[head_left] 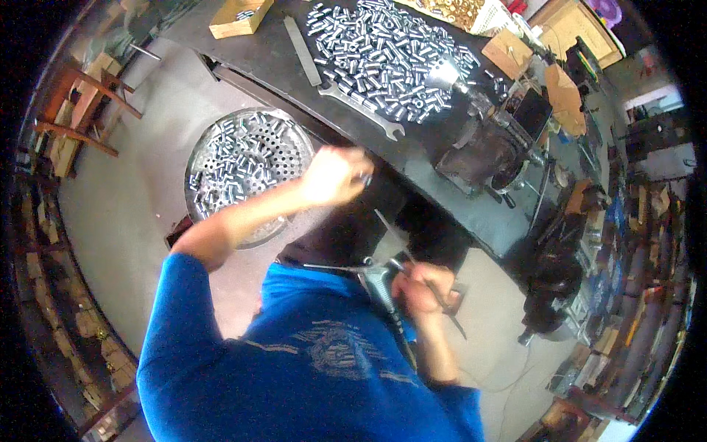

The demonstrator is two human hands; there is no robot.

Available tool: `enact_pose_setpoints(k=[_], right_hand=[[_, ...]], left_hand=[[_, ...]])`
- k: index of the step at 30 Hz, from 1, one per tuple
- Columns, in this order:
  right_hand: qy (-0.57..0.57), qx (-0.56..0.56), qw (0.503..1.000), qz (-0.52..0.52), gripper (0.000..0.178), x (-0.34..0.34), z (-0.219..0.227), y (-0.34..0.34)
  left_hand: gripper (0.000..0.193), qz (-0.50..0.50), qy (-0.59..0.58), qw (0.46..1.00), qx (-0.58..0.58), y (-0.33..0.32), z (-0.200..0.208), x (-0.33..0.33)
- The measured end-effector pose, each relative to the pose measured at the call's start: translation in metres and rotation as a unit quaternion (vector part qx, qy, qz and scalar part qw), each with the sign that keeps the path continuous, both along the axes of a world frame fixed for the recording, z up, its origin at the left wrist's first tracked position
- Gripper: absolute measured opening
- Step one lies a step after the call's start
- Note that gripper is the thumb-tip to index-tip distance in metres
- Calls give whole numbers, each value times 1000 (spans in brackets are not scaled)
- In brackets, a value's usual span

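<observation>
My left hand (335, 177) is raised between the round tray and the bench edge, blurred by motion, its fingers curled closed. A small metallic glint shows at its fingertips; what it is cannot be made out. Over my lap my right hand (426, 289) is closed round a long, thin, file-like tool (398, 239), slanting with its tip toward the bench. A short shiny metal cylinder (397, 264) shows at the fingers of that hand. Beside it, against my shirt, lies a grey air blow gun (379, 283) with a thin nozzle pointing left.
Left of me a round perforated metal tray (298, 147) bears several small metal cylinders. On the dark bench (258, 55) lie a heap of metal cylinders (383, 55), an open-end wrench (361, 109), a flat metal bar (302, 51) and a yellow box (237, 22). A vise (479, 151) stands right.
</observation>
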State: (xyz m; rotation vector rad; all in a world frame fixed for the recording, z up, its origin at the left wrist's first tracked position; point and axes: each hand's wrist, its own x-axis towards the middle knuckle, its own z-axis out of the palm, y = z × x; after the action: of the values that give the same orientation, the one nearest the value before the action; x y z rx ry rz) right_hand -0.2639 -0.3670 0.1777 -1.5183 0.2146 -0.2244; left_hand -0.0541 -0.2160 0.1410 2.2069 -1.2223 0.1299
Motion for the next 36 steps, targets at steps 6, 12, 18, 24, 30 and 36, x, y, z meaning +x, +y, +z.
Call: enact_pose_setpoints(k=[6, 12, 18, 24, 30, 36], right_hand=[[8, 10, 1000, 16, 32, -9, 3, 2], [3, 50, 998, 33, 31, -12, -8, 11], [-10, 27, 996, 87, 30, 0, -4, 19], [48, 57, 997, 21, 31, -8, -8, 16], [42, 148, 939, -308, 32, -96, -22, -46], [-8, 74, 862, -501, 27, -258, -54, -71]], left_hand=[[27, 116, 174, 944, -255, -45, 67, 144], [24, 124, 177, 954, -207, 40, 49, 112], [13, 224, 166, 958, 60, 182, -131, 56], [33, 260, 170, 903, 297, 147, -147, 26], [32, 234, 153, 898, 340, 152, -153, 31], [27, 288, 115, 910, 276, 154, -157, 21]])
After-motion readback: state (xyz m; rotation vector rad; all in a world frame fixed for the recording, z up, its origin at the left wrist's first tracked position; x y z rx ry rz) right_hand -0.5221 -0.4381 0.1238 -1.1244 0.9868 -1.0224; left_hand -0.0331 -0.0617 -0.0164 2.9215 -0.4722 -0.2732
